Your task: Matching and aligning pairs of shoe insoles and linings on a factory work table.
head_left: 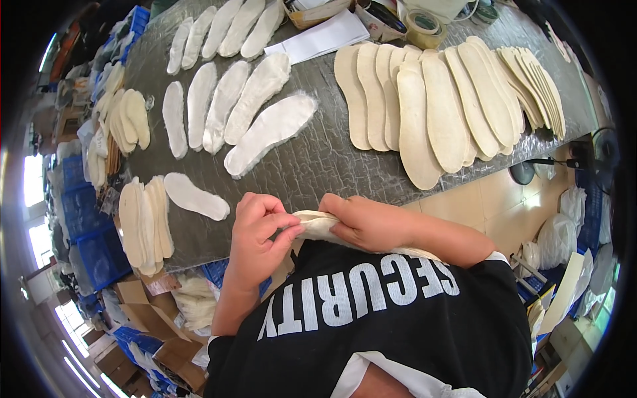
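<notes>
Close to my chest, at the table's near edge, I hold a cream insole with a fuzzy white side. My left hand pinches its tip between thumb and fingers. Around its edge, farther right, my right hand is closed; the rest of the insole runs back under my right forearm. A white fleecy insole lies on the table left of my left hand. Beyond it is a row of fluffy white insoles, the nearest one lying slantwise.
Cream insoles lie in overlapping stacks at the right. More stacks sit along the left edge. At the back are white paper sheets, a tape roll and a basket. Cardboard boxes and blue crates stand left below the table.
</notes>
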